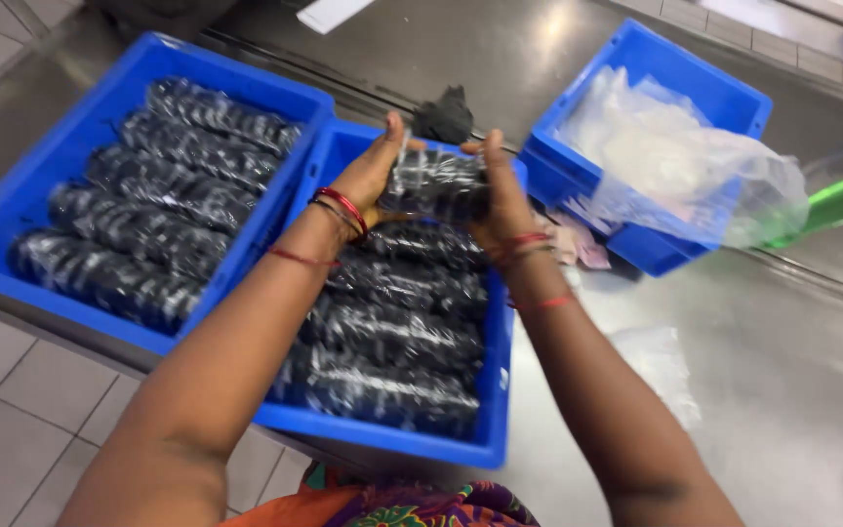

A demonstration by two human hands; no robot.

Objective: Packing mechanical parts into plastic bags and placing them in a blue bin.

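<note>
Steel tabletop (pixel 782 390) carries three blue crates: a left crate (pixel 12 195) filled with rows of black rolls wrapped in clear film, a middle crate (pixel 495 390) packed the same way, and a right crate (pixel 724 93) holding crumpled clear plastic bags (pixel 675 156). Above the far end of the middle crate, the left hand (pixel 371 174) and right hand (pixel 502 190) each grip one end of a wrapped black roll (pixel 436 183), fingers curled round it, with red bangles on both wrists
</note>
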